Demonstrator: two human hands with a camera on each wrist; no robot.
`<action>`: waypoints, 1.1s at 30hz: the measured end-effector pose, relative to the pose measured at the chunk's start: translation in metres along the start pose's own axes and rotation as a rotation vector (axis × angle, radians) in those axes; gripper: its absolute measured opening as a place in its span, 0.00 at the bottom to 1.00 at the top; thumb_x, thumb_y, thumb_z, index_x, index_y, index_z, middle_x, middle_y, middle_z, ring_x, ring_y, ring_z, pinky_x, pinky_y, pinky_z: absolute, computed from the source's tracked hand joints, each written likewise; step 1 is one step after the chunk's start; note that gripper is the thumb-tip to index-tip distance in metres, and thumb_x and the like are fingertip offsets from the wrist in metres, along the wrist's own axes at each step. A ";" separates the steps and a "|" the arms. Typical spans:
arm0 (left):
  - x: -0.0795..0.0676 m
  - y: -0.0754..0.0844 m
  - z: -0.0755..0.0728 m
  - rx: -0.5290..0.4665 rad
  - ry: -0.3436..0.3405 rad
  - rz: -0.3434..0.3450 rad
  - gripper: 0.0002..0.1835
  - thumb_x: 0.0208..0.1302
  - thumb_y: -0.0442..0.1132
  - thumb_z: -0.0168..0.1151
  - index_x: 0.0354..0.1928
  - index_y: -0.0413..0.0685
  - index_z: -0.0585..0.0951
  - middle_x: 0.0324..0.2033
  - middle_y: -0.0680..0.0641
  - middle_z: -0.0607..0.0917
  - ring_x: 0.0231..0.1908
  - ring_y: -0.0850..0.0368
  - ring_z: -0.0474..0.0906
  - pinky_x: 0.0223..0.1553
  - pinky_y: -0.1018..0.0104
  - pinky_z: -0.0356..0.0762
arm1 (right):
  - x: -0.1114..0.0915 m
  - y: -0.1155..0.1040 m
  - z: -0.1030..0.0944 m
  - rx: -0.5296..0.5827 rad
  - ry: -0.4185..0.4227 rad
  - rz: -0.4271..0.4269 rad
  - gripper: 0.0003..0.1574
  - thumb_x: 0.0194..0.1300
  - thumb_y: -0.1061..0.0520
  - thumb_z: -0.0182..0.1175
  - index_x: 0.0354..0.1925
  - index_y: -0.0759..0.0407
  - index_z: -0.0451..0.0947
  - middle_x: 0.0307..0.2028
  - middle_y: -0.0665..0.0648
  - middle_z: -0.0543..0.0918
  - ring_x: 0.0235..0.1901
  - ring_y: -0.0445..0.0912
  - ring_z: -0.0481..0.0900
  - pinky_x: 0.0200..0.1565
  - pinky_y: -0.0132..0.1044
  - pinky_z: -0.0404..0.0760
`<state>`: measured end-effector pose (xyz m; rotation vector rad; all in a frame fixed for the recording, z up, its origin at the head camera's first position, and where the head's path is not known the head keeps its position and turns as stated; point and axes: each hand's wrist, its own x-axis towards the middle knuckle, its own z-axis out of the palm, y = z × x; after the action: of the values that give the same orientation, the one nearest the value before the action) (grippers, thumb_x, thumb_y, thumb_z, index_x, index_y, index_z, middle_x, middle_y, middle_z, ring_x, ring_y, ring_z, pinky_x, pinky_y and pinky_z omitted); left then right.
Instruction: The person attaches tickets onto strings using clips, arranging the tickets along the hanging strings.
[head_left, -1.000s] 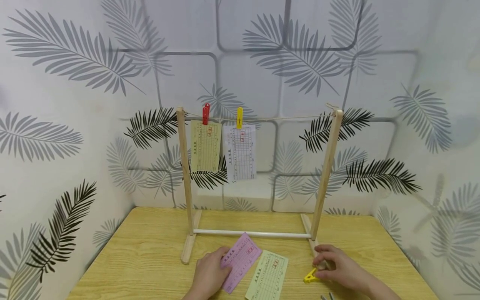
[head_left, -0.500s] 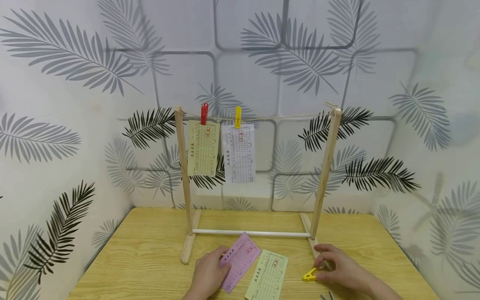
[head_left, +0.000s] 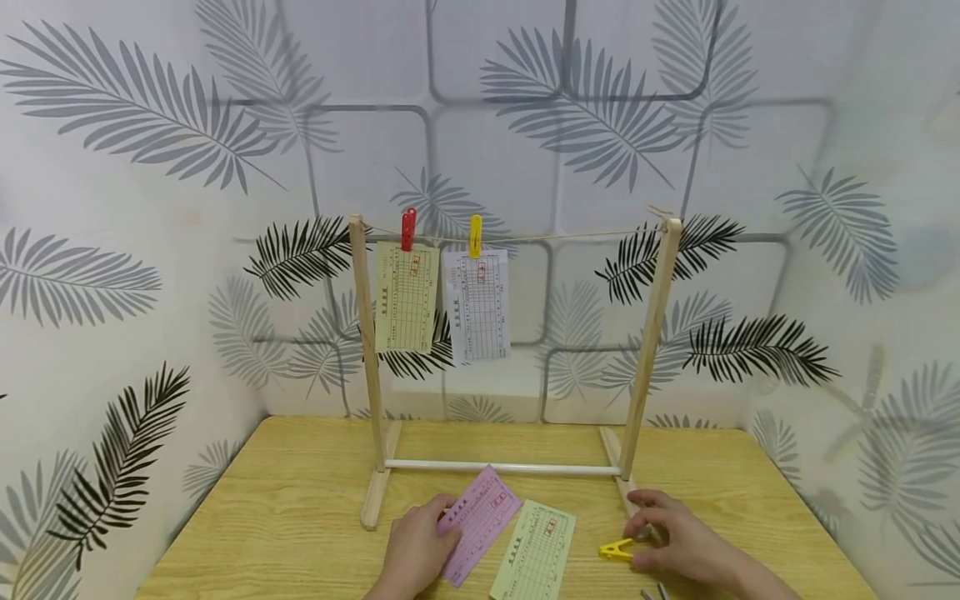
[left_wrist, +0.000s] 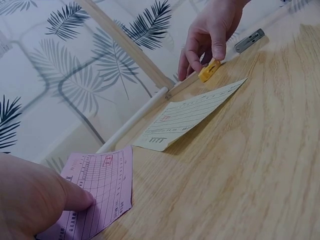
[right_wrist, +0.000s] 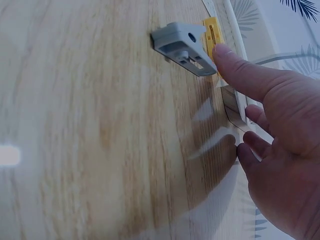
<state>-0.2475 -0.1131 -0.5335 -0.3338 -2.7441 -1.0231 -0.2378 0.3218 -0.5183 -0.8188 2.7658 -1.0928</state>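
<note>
My left hand [head_left: 420,542] pinches a pink printed slip [head_left: 480,525], with the thumb on top of it and the other fingers hidden beneath. In the left wrist view the slip [left_wrist: 107,185] tilts up off the wood. Beside it lies a pale green slip [head_left: 534,550], its near edge curling up. At the right, thumb and fingers of my right hand [head_left: 682,537] pinch a yellow clothespin [head_left: 617,550] low over the table. The right wrist view shows the thumb tip against the clothespin [right_wrist: 214,37], partly behind a grey clothespin [right_wrist: 182,42] lying on the table.
A wooden rack [head_left: 648,358] with a white crossbar [head_left: 502,468] stands behind the hands. From its string [head_left: 570,237] hang a yellow-green slip [head_left: 407,304] under a red clothespin [head_left: 408,229] and a white slip [head_left: 478,312] under a yellow one. Patterned walls enclose the table [head_left: 300,467].
The yellow clothespin has shifted slightly left and turned in my right hand's fingers. My left hand and the pink slip have stayed put. The hanging slips sway a little.
</note>
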 end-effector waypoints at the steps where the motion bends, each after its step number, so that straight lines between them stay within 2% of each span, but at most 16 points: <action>1: 0.000 0.000 0.000 0.000 -0.001 -0.001 0.18 0.65 0.36 0.79 0.56 0.50 0.88 0.35 0.58 0.89 0.35 0.60 0.78 0.48 0.42 0.74 | 0.000 0.000 0.000 -0.001 -0.003 -0.004 0.13 0.66 0.49 0.81 0.46 0.44 0.88 0.72 0.75 0.71 0.70 0.80 0.68 0.67 0.46 0.70; 6: 0.000 -0.002 0.002 -0.002 -0.006 -0.008 0.18 0.66 0.37 0.79 0.57 0.49 0.88 0.36 0.57 0.90 0.35 0.60 0.78 0.48 0.42 0.74 | -0.001 0.001 0.000 -0.022 -0.004 -0.014 0.14 0.64 0.48 0.82 0.45 0.43 0.88 0.72 0.75 0.72 0.70 0.80 0.67 0.67 0.40 0.70; 8: -0.001 -0.002 0.003 -0.003 -0.002 -0.007 0.17 0.67 0.37 0.78 0.57 0.49 0.88 0.37 0.56 0.90 0.35 0.59 0.78 0.49 0.41 0.74 | -0.001 0.000 0.000 -0.026 -0.002 -0.009 0.14 0.65 0.48 0.81 0.45 0.43 0.88 0.72 0.74 0.72 0.70 0.80 0.67 0.68 0.47 0.71; 11: -0.002 -0.002 0.003 -0.005 0.004 -0.001 0.16 0.68 0.37 0.77 0.56 0.49 0.89 0.36 0.56 0.90 0.34 0.59 0.79 0.49 0.40 0.75 | -0.001 -0.001 0.000 -0.010 -0.002 0.004 0.13 0.66 0.50 0.81 0.45 0.44 0.88 0.72 0.75 0.72 0.69 0.81 0.67 0.67 0.65 0.70; 13: -0.003 -0.002 0.003 -0.006 0.011 0.006 0.15 0.69 0.37 0.76 0.55 0.49 0.89 0.36 0.56 0.90 0.33 0.60 0.79 0.49 0.40 0.76 | -0.001 -0.002 0.000 0.008 -0.002 0.015 0.12 0.68 0.51 0.80 0.45 0.46 0.87 0.71 0.75 0.73 0.69 0.80 0.67 0.65 0.70 0.70; 14: -0.003 -0.001 0.003 -0.012 0.016 0.009 0.14 0.69 0.37 0.76 0.55 0.50 0.89 0.35 0.56 0.90 0.33 0.61 0.79 0.48 0.41 0.77 | -0.001 -0.003 -0.001 0.016 -0.002 0.020 0.12 0.68 0.51 0.79 0.46 0.47 0.87 0.71 0.75 0.73 0.69 0.80 0.68 0.65 0.68 0.71; 18: -0.003 0.000 0.002 -0.036 0.036 0.011 0.11 0.70 0.35 0.75 0.53 0.51 0.90 0.35 0.55 0.90 0.30 0.64 0.79 0.41 0.51 0.80 | 0.001 -0.005 -0.003 0.034 0.019 0.004 0.12 0.71 0.52 0.77 0.49 0.48 0.87 0.68 0.72 0.77 0.67 0.77 0.72 0.66 0.42 0.75; 20: -0.003 0.000 0.001 -0.050 0.046 0.007 0.11 0.70 0.35 0.75 0.52 0.51 0.90 0.37 0.54 0.91 0.31 0.64 0.80 0.38 0.56 0.81 | 0.003 -0.007 -0.004 0.027 0.045 -0.012 0.12 0.71 0.52 0.77 0.50 0.49 0.87 0.67 0.70 0.80 0.66 0.75 0.74 0.65 0.34 0.74; 22: -0.003 0.000 0.000 -0.062 0.053 0.000 0.11 0.70 0.35 0.75 0.52 0.51 0.90 0.38 0.53 0.91 0.32 0.63 0.81 0.37 0.58 0.82 | 0.006 -0.010 -0.005 0.024 0.073 -0.016 0.12 0.72 0.52 0.77 0.50 0.50 0.87 0.65 0.69 0.82 0.66 0.74 0.75 0.66 0.40 0.75; 24: -0.002 0.001 -0.001 -0.073 0.058 -0.007 0.11 0.70 0.34 0.75 0.52 0.50 0.90 0.39 0.53 0.91 0.34 0.61 0.82 0.39 0.57 0.83 | 0.008 -0.012 -0.006 0.029 0.094 0.003 0.12 0.72 0.53 0.76 0.51 0.51 0.87 0.65 0.66 0.84 0.66 0.73 0.76 0.68 0.53 0.76; 27: 0.000 0.002 -0.002 -0.083 0.052 -0.018 0.10 0.71 0.35 0.75 0.52 0.49 0.90 0.39 0.52 0.91 0.37 0.59 0.84 0.41 0.54 0.84 | 0.010 -0.017 -0.008 0.053 0.115 0.073 0.15 0.73 0.54 0.76 0.54 0.53 0.87 0.64 0.63 0.85 0.67 0.72 0.76 0.66 0.72 0.73; 30: 0.001 0.005 -0.005 -0.091 0.038 -0.022 0.10 0.72 0.35 0.74 0.52 0.49 0.89 0.40 0.52 0.90 0.38 0.59 0.84 0.42 0.53 0.84 | 0.011 -0.021 -0.011 0.079 0.128 0.145 0.18 0.73 0.53 0.76 0.58 0.53 0.86 0.63 0.60 0.86 0.69 0.71 0.76 0.67 0.75 0.71; 33: 0.002 0.010 -0.007 -0.105 0.031 -0.027 0.10 0.73 0.36 0.74 0.52 0.50 0.89 0.41 0.53 0.90 0.38 0.59 0.83 0.42 0.52 0.84 | 0.013 -0.024 -0.013 0.094 0.141 0.161 0.19 0.73 0.54 0.76 0.59 0.54 0.86 0.62 0.58 0.87 0.68 0.70 0.77 0.67 0.74 0.72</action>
<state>-0.2456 -0.1102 -0.5221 -0.2944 -2.6804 -1.1728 -0.2410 0.3092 -0.4911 -0.5167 2.8070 -1.2831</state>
